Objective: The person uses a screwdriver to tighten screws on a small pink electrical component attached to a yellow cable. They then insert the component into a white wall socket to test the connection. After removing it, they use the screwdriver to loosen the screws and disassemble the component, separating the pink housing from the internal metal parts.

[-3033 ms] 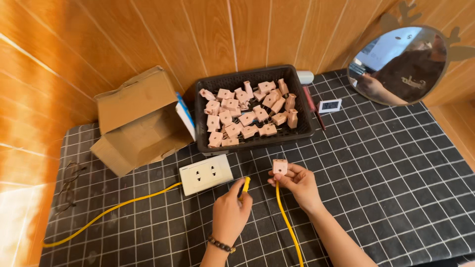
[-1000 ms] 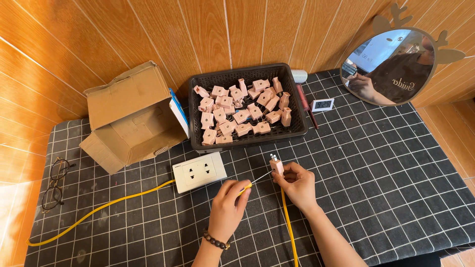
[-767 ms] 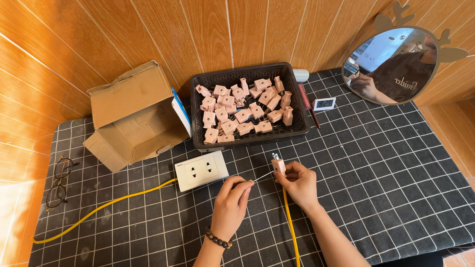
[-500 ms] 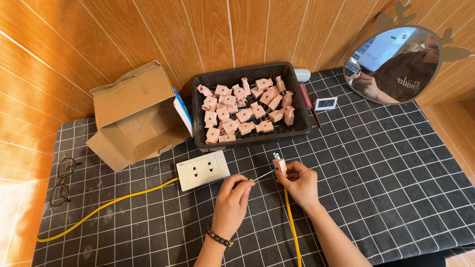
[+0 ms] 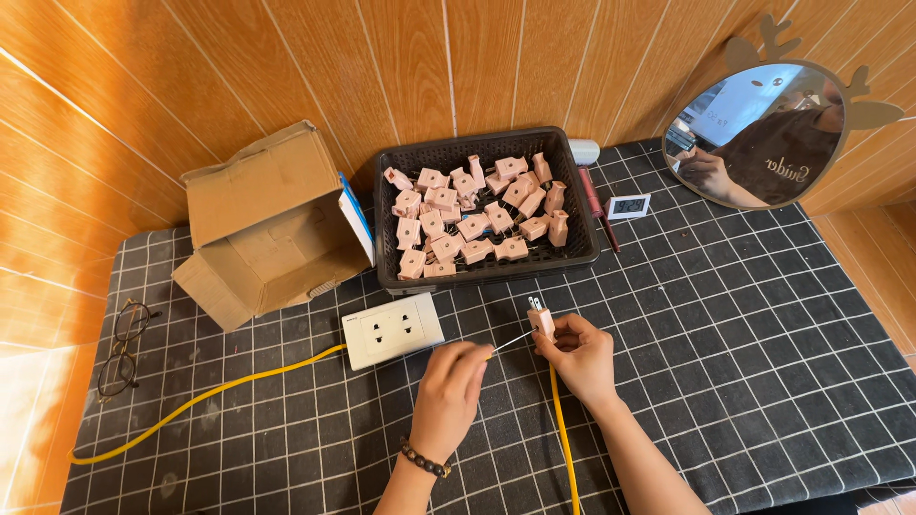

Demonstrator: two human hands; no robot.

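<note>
The left hand (image 5: 450, 381) grips a small screwdriver (image 5: 506, 344) with a yellow handle, its thin shaft pointing at the side of the pink plug (image 5: 541, 319). The right hand (image 5: 580, 355) pinches that plug upright, its 2 metal prongs pointing up, just above the tabletop (image 5: 763, 362) with its black grid cloth. A yellow cable (image 5: 563, 439) runs down from the plug toward the person.

To do this well, I judge the plug needs a firm, still pinch, with the tip square in the screw; whether it sits in the screw now is too small to tell. A tilted shaft could slip off.

Just left of the hands lies a white 2-outlet socket block (image 5: 392, 330), trailing its own yellow cord (image 5: 200, 405). Farther back, a black mesh tray (image 5: 477, 143) holds many loose pink plugs (image 5: 472, 215), beside an open cardboard box (image 5: 262, 224). A pair of glasses (image 5: 122, 345) lies at the left edge. A red-handled screwdriver (image 5: 598, 205) and a small digital clock (image 5: 629, 206) lie right of the tray, and a round mirror (image 5: 768, 133) leans on the wood wall.
</note>
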